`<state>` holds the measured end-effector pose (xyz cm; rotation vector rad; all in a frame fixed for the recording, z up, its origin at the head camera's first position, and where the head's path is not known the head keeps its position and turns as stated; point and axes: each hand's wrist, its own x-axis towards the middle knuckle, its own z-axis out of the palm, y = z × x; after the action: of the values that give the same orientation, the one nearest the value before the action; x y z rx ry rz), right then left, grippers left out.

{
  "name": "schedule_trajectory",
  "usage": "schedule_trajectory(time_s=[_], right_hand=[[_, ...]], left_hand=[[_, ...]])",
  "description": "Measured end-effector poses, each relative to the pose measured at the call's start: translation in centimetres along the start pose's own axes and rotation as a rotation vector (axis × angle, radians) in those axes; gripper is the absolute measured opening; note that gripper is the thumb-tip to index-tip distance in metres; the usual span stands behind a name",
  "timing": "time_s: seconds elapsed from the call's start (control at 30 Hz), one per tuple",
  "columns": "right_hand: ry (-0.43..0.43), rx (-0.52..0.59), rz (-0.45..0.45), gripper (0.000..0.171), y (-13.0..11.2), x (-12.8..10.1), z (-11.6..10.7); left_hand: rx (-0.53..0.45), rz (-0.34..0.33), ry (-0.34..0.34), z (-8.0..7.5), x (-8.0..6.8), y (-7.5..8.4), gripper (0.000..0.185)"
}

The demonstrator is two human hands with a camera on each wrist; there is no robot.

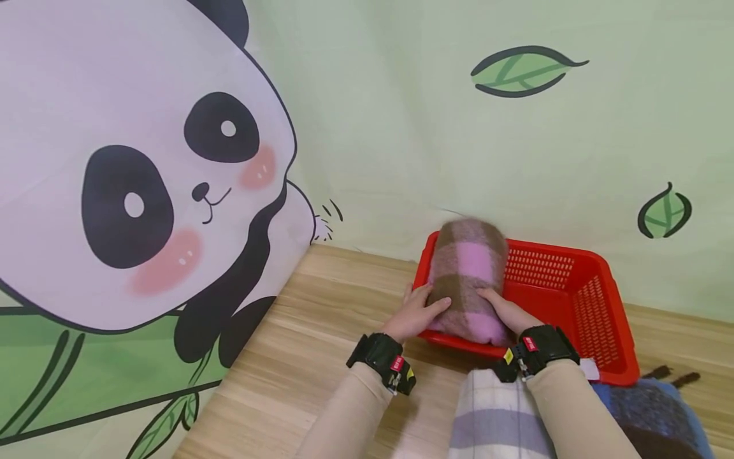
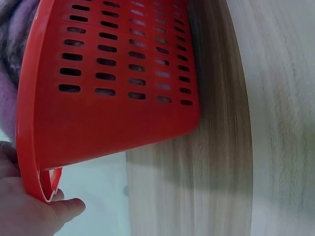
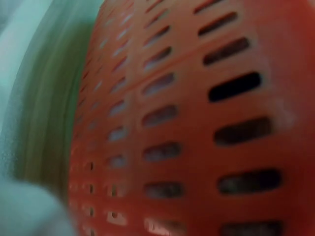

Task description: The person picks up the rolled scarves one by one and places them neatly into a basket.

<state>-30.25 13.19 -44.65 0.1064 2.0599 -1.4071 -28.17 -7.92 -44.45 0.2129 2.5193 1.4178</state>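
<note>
A rolled, fuzzy scarf (image 1: 474, 260) in pink and brown checks lies in the left end of a red plastic basket (image 1: 622, 331). My left hand (image 1: 414, 315) is at the basket's left rim, its thumb laid on the scarf. In the left wrist view, fingers (image 2: 69, 210) of that hand reach outside the rim by the handle opening. My right hand (image 1: 510, 312) touches the scarf's right side with its thumb on top; its other fingers are hidden. Slotted red wall (image 3: 197, 118) of the basket fills most of the right wrist view.
A white and grey checked cloth (image 1: 496, 414) lies in front of the basket, under my right forearm. Beside it is a blue and dark fuzzy cloth (image 1: 648, 408) with dark tassels. Behind the wooden table (image 1: 321, 306) hangs a backdrop printed with a panda (image 1: 189, 159) and leaves.
</note>
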Motion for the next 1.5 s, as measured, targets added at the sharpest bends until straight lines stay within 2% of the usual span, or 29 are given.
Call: schedule_trajectory(time_s=[0.23, 0.4, 0.53, 0.6, 0.73, 0.87, 0.93, 1.03, 1.17, 1.3, 1.4, 1.5], right_hand=[[0.020, -0.021, 0.013, 0.093, 0.5, -0.7, 0.1], [0.032, -0.033, 0.001, 0.085, 0.9, -0.8, 0.1], [0.085, -0.151, -0.014, 0.082, 1.0, -0.4, -0.2], [0.098, -0.184, -0.020, 0.081, 1.2, -0.2, -0.3], [0.135, -0.217, -0.020, 0.082, 1.1, 0.0, -0.6], [0.219, -0.289, -0.046, 0.080, -0.5, -0.2, -1.0], [0.236, -0.274, -0.078, 0.075, -1.7, -0.9, -1.2], [0.203, -0.088, -0.158, 0.071, -3.9, -3.6, -1.6], [0.133, 0.199, -0.360, 0.074, -5.9, -9.6, -2.4], [0.103, 0.269, -0.524, 0.067, -5.0, -16.0, -2.5], [0.117, 0.291, -0.529, 0.061, -2.2, -19.1, -1.1], [0.154, 0.312, -0.463, 0.059, 0.7, -20.6, 1.2]], left_hand=[[-0.021, -0.002, -0.030, 0.7, -0.3, 0.2, 0.068], [0.143, 0.039, -0.048, 1.3, 0.2, 0.3, 0.061], [0.284, 0.055, -0.033, 1.9, 1.0, 0.3, 0.060], [0.314, 0.050, -0.033, 2.1, 1.5, 0.2, 0.060], [0.302, 0.047, -0.026, 2.4, 2.5, -0.2, 0.060], [0.349, 0.087, 0.041, 2.3, 3.1, -0.9, 0.059], [0.407, 0.123, 0.102, 2.2, 3.1, -1.3, 0.060], [0.457, 0.202, 0.198, 1.4, 2.5, -1.3, 0.061], [0.384, 0.310, 0.259, -0.7, 0.1, 0.7, 0.064], [0.248, 0.355, 0.221, -1.9, -4.4, 2.5, 0.067], [0.165, 0.349, 0.154, -1.7, -8.5, 3.0, 0.070], [0.058, 0.298, 0.056, -1.2, -12.6, 2.7, 0.070]])
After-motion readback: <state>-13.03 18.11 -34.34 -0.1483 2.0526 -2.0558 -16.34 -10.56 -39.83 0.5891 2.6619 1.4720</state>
